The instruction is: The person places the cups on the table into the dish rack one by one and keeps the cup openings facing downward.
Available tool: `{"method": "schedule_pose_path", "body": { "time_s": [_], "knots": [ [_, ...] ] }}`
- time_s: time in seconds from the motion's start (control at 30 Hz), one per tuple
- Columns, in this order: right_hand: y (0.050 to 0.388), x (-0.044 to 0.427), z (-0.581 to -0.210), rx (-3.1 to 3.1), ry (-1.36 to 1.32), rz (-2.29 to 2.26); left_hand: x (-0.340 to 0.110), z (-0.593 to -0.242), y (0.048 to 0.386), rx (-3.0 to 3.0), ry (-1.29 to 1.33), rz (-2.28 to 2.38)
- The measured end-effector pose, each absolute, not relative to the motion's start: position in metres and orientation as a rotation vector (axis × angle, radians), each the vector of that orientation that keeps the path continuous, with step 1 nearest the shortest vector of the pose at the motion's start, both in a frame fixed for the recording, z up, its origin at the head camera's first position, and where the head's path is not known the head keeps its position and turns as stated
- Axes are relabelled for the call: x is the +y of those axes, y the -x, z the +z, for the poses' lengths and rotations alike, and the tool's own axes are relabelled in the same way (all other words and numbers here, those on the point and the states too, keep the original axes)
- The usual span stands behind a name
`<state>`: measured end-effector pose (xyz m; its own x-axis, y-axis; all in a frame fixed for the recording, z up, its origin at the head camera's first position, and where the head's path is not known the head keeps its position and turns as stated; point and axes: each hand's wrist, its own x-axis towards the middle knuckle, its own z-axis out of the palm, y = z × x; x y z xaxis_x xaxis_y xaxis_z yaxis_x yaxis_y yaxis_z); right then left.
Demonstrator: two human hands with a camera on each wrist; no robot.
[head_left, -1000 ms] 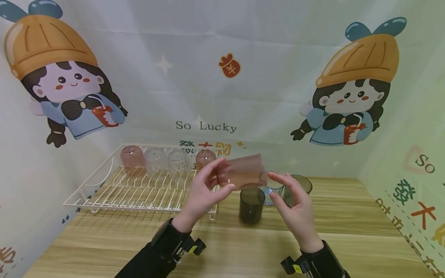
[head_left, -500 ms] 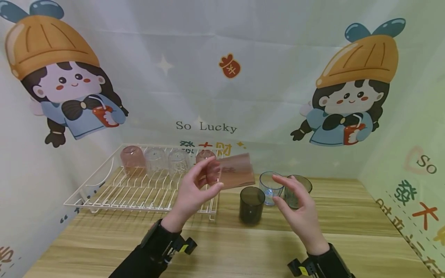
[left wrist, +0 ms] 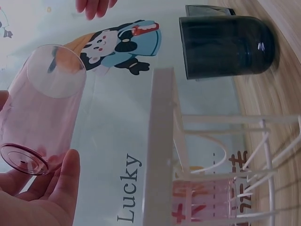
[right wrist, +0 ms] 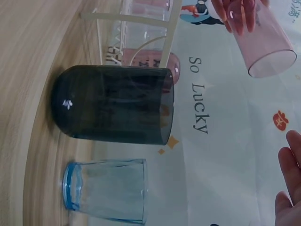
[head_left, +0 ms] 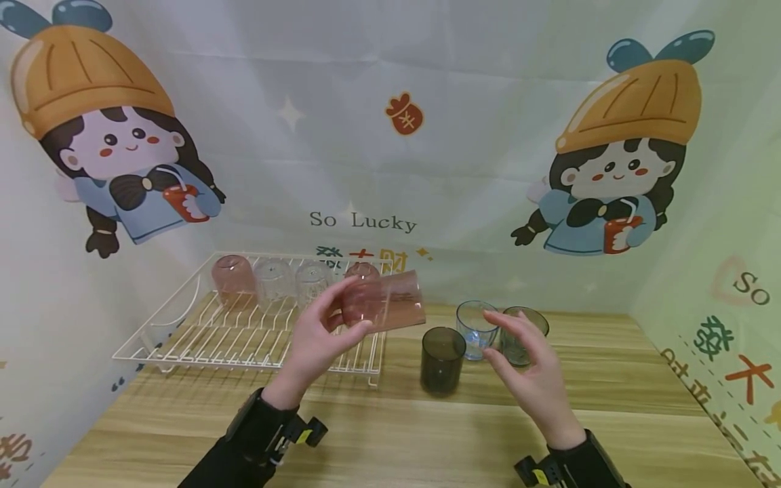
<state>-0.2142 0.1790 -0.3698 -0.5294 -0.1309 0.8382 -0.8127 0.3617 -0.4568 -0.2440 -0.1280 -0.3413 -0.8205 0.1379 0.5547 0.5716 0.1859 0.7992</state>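
rack (head_left: 244,342): one, white wire, on the wood-grain table (head_left: 421,440).
overturned glasses: four in a row along the rack's back, from left a rosy one (head_left: 233,278), a clear one (head_left: 274,283), another clear one (head_left: 312,279) and a last rosy one (head_left: 363,270).
left hand (head_left: 310,346): in front of the rack's right half, thumb and fingers curled round one glass, near its base.
pink glass (head_left: 387,303): one, held in the air at the rack's right end, tilted almost onto its side, mouth pointing away from the rack; see-through, smooth, tall-sided.
standing glasses: three, right of the rack, a dark smoky one (head_left: 442,362) nearest it, then a blue-tinted one (head_left: 472,335), then a grey-green one (head_left: 514,348).
right hand (head_left: 537,379): farthest from the rack, thumb and forefinger spread, holding nothing.
left wrist view: shows the pink glass's round base, turned from the head view.
right wrist view: shows the blue-tinted one's thick base clearly.
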Motion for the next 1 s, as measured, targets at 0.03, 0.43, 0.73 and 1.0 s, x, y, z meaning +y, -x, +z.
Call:
{"method": "schedule_pose_path", "body": {
  "time_s": [0.03,0.43,0.73,1.0],
  "knots": [
    [0.214,0.179,-0.370,-1.901,-0.822,1.192,-0.130,-0.341,0.244,-2.120,0.657,-1.665],
    [0.217,0.189,-0.376,-1.974,-0.781,1.175,-0.146,-0.340,0.241,-2.213,0.547,-1.599],
    [0.217,0.193,-0.380,-2.011,-0.759,1.141,-0.162,-0.339,0.240,-2.235,0.502,-1.578],
    [0.219,0.196,-0.383,-2.014,-0.770,1.082,-0.179,-0.339,0.239,-2.257,0.456,-1.515]
  ]
}}
